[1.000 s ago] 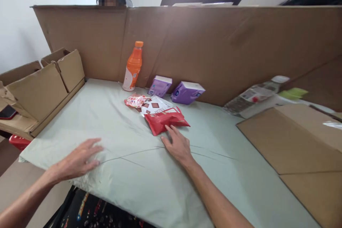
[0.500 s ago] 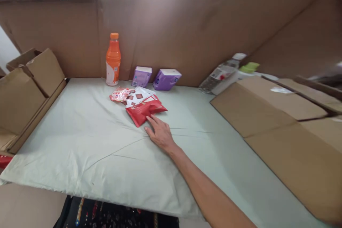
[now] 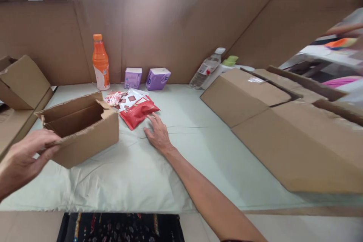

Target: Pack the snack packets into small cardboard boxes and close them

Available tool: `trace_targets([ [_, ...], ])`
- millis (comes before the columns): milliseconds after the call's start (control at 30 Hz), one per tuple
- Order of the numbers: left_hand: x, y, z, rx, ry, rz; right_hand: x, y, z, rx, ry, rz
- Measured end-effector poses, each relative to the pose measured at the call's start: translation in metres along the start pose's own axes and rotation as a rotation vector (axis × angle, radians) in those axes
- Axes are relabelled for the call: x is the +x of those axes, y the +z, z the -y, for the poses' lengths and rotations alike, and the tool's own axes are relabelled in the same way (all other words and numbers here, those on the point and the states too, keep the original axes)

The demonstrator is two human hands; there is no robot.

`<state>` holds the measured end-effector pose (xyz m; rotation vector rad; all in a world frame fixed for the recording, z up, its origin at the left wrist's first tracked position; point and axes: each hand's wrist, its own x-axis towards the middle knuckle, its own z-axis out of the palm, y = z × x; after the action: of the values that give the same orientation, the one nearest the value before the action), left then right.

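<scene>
My left hand (image 3: 31,155) grips the near left end of an open cardboard box (image 3: 87,140), fingers over its rim and thumb outside. The box is tilted a little on the pale cloth, its inside dark. My right hand (image 3: 159,132) lies with fingers apart at the lower edge of a red and white snack bag (image 3: 138,111), fingertips touching or just beside it. Left of that bag, a small pink packet (image 3: 114,98) lies against it. Behind them an orange drink bottle (image 3: 101,64) stands upright, beside two purple tissue packs (image 3: 133,78).
Cardboard walls (image 3: 176,26) close off the back. A clear water bottle (image 3: 207,69) leans at the right rear, by a white bottle with a green cap (image 3: 230,60). Big cardboard boxes (image 3: 283,140) fill the right side; another box (image 3: 25,83) stands at left.
My left hand has come into view at left, holding the cardboard box. My right hand stays beside the red snack bag. The view has turned somewhat to the right.
</scene>
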<state>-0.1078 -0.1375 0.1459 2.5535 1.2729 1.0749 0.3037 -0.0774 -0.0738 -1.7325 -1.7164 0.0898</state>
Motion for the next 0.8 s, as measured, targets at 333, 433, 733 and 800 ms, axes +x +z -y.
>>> trace_targets([
  [333,-0.026,0.007,-0.017,-0.007,-0.035,-0.056,0.000,-0.002,0.002,-0.028,0.013,0.042],
  [433,-0.042,0.017,-0.017,-0.230,-0.203,-0.306,0.001,-0.001,-0.001,-0.017,0.024,0.025],
  [733,-0.031,0.063,0.052,-0.835,-0.882,-0.408,0.029,-0.006,0.013,0.001,-0.113,-0.018],
  [800,-0.027,0.077,0.061,-0.848,-0.874,-0.373,0.045,-0.007,0.023,-0.058,-0.178,0.018],
])
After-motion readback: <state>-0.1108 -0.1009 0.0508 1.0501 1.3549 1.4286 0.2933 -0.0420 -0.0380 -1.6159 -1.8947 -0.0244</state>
